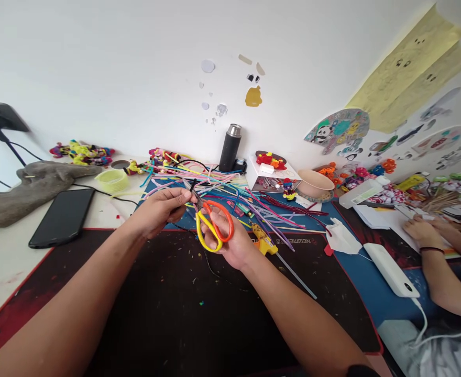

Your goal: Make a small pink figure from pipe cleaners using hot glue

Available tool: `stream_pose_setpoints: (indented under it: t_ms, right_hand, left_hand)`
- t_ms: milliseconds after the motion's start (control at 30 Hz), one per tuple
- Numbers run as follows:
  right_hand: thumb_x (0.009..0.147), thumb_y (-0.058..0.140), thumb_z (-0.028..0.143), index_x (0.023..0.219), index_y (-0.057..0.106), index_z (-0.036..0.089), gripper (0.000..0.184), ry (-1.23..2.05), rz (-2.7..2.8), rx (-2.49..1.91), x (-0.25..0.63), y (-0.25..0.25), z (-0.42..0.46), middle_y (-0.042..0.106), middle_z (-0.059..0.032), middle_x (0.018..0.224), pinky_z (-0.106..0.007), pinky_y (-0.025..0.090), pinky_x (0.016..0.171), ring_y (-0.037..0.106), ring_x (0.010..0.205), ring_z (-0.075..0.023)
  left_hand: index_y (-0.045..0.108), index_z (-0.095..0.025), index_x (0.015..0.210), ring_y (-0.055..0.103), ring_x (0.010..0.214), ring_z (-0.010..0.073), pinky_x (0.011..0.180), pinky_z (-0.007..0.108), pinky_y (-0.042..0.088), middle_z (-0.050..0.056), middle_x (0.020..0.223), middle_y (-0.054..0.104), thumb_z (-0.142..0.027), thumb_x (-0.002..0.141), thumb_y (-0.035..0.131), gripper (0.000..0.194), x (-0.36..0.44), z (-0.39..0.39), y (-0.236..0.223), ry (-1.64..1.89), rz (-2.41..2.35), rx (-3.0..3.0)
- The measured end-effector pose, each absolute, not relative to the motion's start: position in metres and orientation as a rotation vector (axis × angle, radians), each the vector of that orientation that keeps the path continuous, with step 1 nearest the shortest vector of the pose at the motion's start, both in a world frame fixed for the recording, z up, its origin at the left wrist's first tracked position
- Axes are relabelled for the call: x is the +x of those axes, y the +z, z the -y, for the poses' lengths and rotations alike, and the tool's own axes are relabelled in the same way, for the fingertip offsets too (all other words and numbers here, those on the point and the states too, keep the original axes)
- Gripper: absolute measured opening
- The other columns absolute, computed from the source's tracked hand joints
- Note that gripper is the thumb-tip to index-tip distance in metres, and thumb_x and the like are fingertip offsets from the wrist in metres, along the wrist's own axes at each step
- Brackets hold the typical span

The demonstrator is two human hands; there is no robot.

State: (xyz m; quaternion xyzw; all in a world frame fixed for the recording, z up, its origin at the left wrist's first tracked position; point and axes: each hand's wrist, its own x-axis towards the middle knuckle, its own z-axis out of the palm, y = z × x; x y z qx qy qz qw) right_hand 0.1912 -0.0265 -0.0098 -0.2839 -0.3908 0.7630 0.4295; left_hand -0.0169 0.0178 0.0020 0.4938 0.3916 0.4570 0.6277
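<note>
My right hand (pixel 230 238) has its fingers in the handles of a pair of scissors (pixel 227 214), one loop orange-red and the other yellow. The blades point up and left toward my left hand (pixel 162 212). Between its thumb and finger my left hand pinches a short black pipe cleaner (pixel 193 184), close beside the blades. Whether the blades touch it I cannot tell. Many coloured pipe cleaners (pixel 270 212) lie spread behind both hands. A yellow glue gun (pixel 265 242) with a translucent glue stick rests just right of my right hand.
A dark mat (pixel 167 314) lies under my arms. At the left are a black phone (pixel 62 217) and a grey cloth (pixel 37 188). A black flask (pixel 230 149) stands by the wall. A white power bank (pixel 391 269) lies at the right, near another person's arms (pixel 438 262).
</note>
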Motion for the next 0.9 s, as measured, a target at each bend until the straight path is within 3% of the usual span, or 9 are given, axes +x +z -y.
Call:
stream_pose_setpoints:
  t_ms: [300,567,767,900]
  right_hand:
    - [0.089,0.085,0.054,0.102,0.058,0.021,0.045,1.883,1.129,-0.728,0.193,-0.014,0.019,0.07,0.0032,0.081,-0.02,0.032,0.041,0.053,0.043,-0.0061]
    - [0.084,0.081,0.075,0.091,0.059,0.02,0.059,1.947,1.046,-0.584,0.193,-0.003,0.002,0.065,0.0055,0.074,-0.02,0.033,0.038,0.041,0.036,-0.0034]
    - [0.092,0.073,0.073,0.115,0.068,0.021,0.057,1.869,0.993,-0.569,0.217,0.012,-0.01,0.063,0.0064,0.07,-0.02,0.034,0.037,0.043,0.037,-0.0058]
    - [0.093,0.058,0.085,0.122,0.069,0.021,0.071,1.861,0.983,-0.696,0.233,-0.001,-0.011,0.062,0.0039,0.066,-0.021,0.029,0.036,0.052,0.041,-0.0106]
  left_hand:
    - [0.075,-0.017,0.085,0.025,0.045,0.0072,0.045,0.021,0.019,-0.007,0.051,0.041,-0.051,0.082,0.087,0.036,-0.01,-0.016,0.003,1.06,-0.845,1.155]
    - [0.072,-0.019,0.086,0.029,0.047,0.0097,0.047,0.024,0.022,-0.005,0.055,0.047,-0.042,0.091,0.079,0.024,-0.012,-0.02,-0.003,1.258,-0.98,1.193]
    - [0.07,-0.017,0.089,0.029,0.055,0.0103,0.052,0.027,0.024,0.0,0.075,0.064,-0.041,0.102,0.067,0.027,-0.013,-0.018,0.0,1.276,-1.154,1.267]
    - [0.071,-0.018,0.094,0.028,0.057,0.0124,0.053,0.029,0.02,-0.005,0.061,0.044,-0.049,0.104,0.065,0.033,-0.011,-0.013,0.002,1.16,-1.27,1.373]
